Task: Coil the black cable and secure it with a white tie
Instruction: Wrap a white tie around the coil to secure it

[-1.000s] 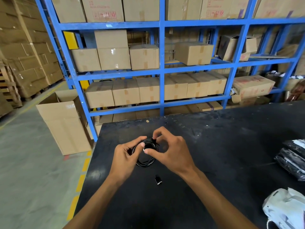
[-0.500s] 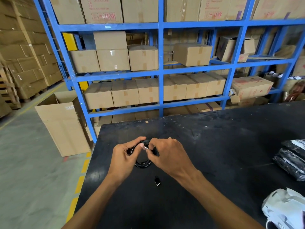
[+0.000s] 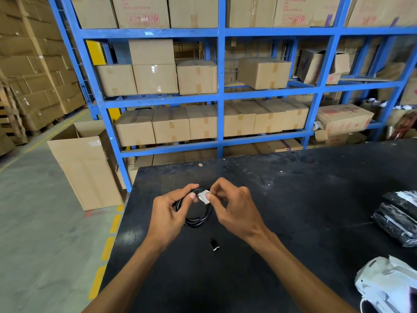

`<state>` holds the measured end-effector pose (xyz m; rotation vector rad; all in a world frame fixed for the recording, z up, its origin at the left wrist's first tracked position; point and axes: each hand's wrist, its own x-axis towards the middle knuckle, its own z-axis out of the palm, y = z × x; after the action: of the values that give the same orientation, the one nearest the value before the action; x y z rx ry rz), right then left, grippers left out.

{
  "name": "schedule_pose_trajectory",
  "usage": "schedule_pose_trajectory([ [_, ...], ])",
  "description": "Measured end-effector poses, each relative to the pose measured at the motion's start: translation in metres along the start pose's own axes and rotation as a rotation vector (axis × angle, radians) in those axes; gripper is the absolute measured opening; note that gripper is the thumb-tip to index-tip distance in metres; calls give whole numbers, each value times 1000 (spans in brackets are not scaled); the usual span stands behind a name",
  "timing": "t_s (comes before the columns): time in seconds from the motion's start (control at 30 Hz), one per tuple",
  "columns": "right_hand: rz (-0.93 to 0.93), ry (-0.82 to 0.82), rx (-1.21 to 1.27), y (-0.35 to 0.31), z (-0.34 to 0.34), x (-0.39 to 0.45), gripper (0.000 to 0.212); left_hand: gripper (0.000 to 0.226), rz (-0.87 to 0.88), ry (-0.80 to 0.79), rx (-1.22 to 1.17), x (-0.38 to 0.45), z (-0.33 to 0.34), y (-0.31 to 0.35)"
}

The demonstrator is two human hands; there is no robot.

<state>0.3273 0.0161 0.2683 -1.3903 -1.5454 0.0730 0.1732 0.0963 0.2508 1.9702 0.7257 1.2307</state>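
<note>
The black cable (image 3: 196, 220) is wound into a small round coil held just above the black table (image 3: 293, 199). My left hand (image 3: 168, 213) grips the coil's left side, thumb pressed on its top. A white tie (image 3: 203, 196) sits across the top of the coil. My right hand (image 3: 232, 207) pinches that tie between thumb and forefinger. One black plug end (image 3: 214, 244) of the cable lies on the table below the coil, between my forearms.
Black plastic-wrapped packets (image 3: 399, 219) lie at the table's right edge, with a crumpled white bag (image 3: 388, 288) nearer me. Blue shelving (image 3: 221, 86) full of cardboard boxes stands beyond the table. An open carton (image 3: 83, 163) stands on the floor to the left.
My right hand has drawn back to the right of the coil and the white tie now shows flat across its top. The coil stays in my left hand.
</note>
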Motion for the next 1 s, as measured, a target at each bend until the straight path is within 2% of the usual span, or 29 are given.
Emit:
schedule_pose_trajectory([
  [0.3,49,176,89,5,8,-3,13,28,41,44,49,0,2,9],
  [0.43,220,166,232,7,9,-3,28,28,45,36,81,1,2,9],
  [0.57,257,205,265,10,18,-4,12,27,37,43,110,0,0,7],
  [0.7,185,288,172,12,23,-3,11,27,29,45,127,3,3,8],
  [0.8,241,281,222,13,25,-4,11,28,10,49,134,3,4,6],
  [0.9,331,219,394,10,24,-6,17,28,1,63,135,2,1,5],
  [1.0,345,204,451,10,22,-5,19,29,-11,33,132,4,0,7],
])
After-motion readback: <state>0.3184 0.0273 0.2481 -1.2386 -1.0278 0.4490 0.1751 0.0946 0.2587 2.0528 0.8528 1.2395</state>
